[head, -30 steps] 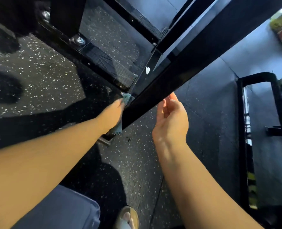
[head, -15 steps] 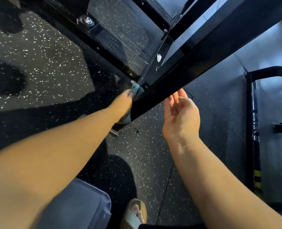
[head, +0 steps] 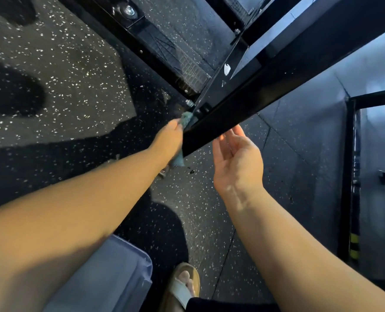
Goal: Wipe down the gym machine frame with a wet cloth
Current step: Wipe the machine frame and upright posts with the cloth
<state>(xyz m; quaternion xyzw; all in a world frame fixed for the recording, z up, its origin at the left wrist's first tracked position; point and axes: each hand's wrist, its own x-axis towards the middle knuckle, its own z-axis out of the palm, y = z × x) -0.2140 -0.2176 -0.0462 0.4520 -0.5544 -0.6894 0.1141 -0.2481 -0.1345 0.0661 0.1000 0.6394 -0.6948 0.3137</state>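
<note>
Since a second ago my right hand [head: 239, 158] has turned palm-up, fingers loosely spread just under the black frame bar [head: 266, 93], while my left hand [head: 168, 138] stays at the bar's lower end. It grips the teal cloth [head: 186, 118] against the bar's side, fingers apparently curled round it, mostly hidden. I judge the cloth could snag on the bolted joint just above, or drip onto the rubber floor [head: 63, 86] by my sandal [head: 182, 287].
</note>
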